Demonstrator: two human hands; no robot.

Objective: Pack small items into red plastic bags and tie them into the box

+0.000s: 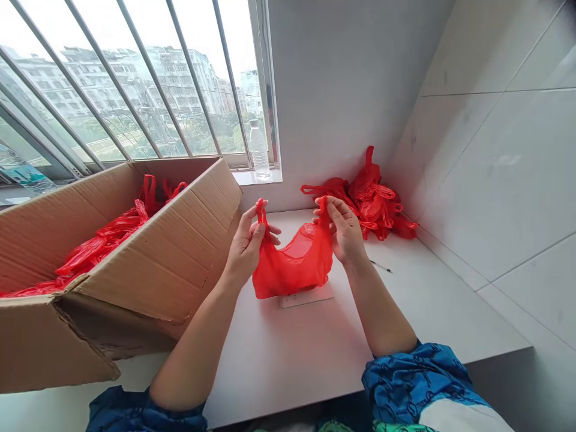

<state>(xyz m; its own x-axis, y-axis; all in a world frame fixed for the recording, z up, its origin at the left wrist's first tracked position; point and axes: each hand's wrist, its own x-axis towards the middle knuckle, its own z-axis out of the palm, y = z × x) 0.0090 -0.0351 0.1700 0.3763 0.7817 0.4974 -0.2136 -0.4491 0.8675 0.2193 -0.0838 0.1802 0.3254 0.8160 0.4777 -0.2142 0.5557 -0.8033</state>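
Observation:
A red plastic bag [292, 267] hangs stretched between my two hands, above the white table. My left hand [252, 237] pinches one of its handles, with the handle's loop poking up over the fingers. The other handle is gripped between thumb and fingers of my right hand [342, 228]. The bag sags in the middle and looks thin and limp. Beneath it lies a flat white box or booklet [308, 297], partly covered by the bag.
On the left an open cardboard box [180, 240] holds many red bags [105, 240]. A pile of red bags [375, 201] lies in the back right corner, near a pen [381, 266]. A clear bottle [258, 150] stands on the windowsill. Tiled wall [508, 180] bounds the right.

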